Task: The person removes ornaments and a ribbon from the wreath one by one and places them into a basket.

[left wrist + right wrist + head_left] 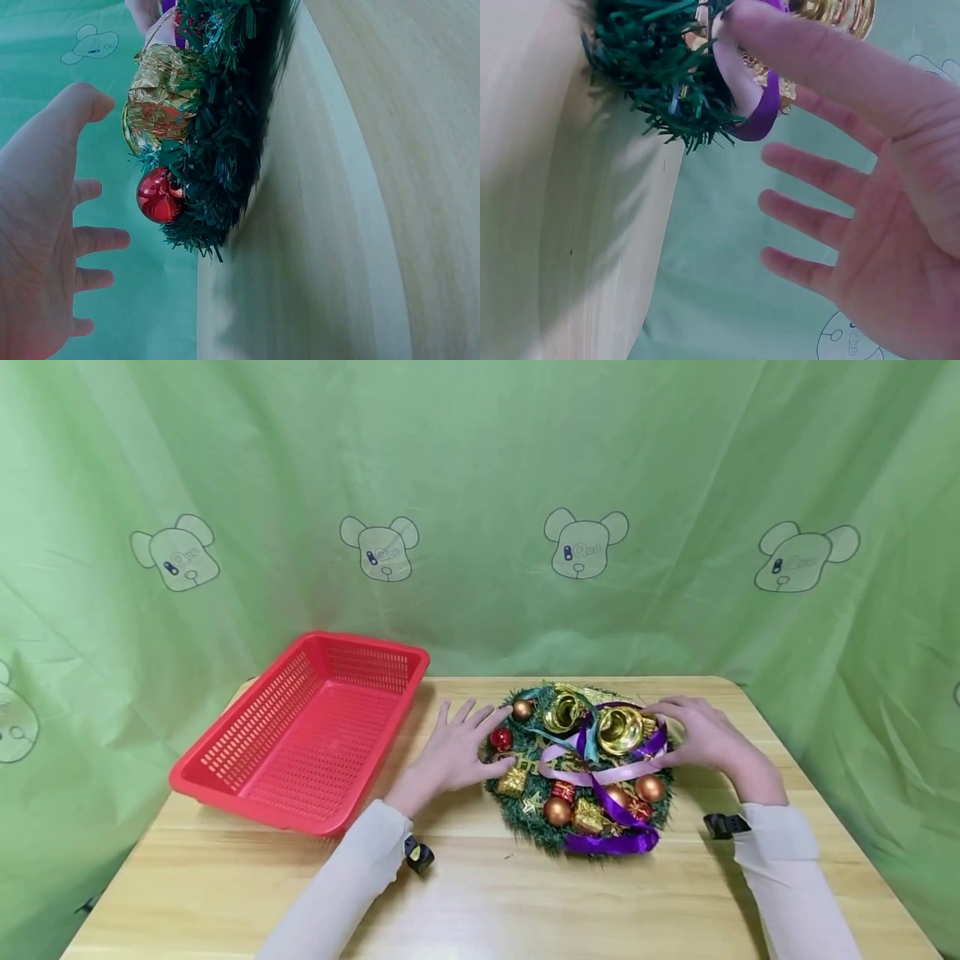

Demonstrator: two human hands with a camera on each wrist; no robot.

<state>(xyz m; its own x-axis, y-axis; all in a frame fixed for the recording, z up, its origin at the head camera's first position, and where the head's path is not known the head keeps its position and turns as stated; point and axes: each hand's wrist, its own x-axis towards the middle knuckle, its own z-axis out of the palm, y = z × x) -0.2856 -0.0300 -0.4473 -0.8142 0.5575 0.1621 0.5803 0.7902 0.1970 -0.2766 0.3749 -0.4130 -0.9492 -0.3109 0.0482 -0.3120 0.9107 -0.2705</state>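
Observation:
A green Christmas wreath [534,820] lies on the table, dressed with copper and red baubles, small wrapped gifts and two gold bells [621,732]. Purple ribbon [611,845] and lilac ribbon trail across it. My left hand [450,753] is at the wreath's left side, fingers spread; in the left wrist view it stands apart from the red bauble [160,195] and the gold-foil gift [161,90]. At the right side is my right hand [705,739], fingers extended. Its thumb overlaps the lilac ribbon [739,79] in the right wrist view; I cannot tell whether they touch.
A red plastic basket [386,760] with slotted sides stands on the left of the wooden table [480,902]. Behind the table hangs a green curtain [480,610] printed with bear heads. The table's far edge runs just beyond the wreath.

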